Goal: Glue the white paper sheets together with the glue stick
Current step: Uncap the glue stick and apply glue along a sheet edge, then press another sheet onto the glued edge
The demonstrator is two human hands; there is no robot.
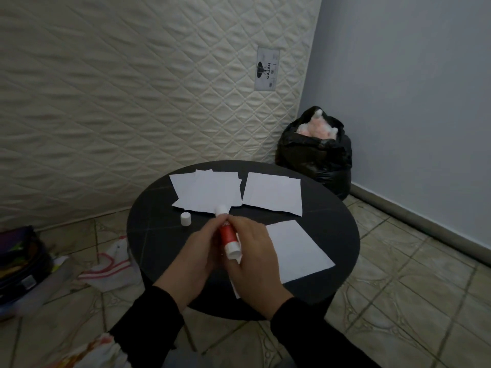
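Head view shows both hands over the middle of the round black table (148,235). Left hand (195,257) and right hand (255,251) both grip the red glue stick (225,236), its white tip uncapped. Its cap (185,219) stands near the left edge. White paper sheets (210,191) lie along the far edge, one sheet (295,248) near the right edge.

Home interior, spare room: quilted mattress (148,102) propped upright against wall, tiled floor (398,301), stuffed black bin bag (316,155) in corner.
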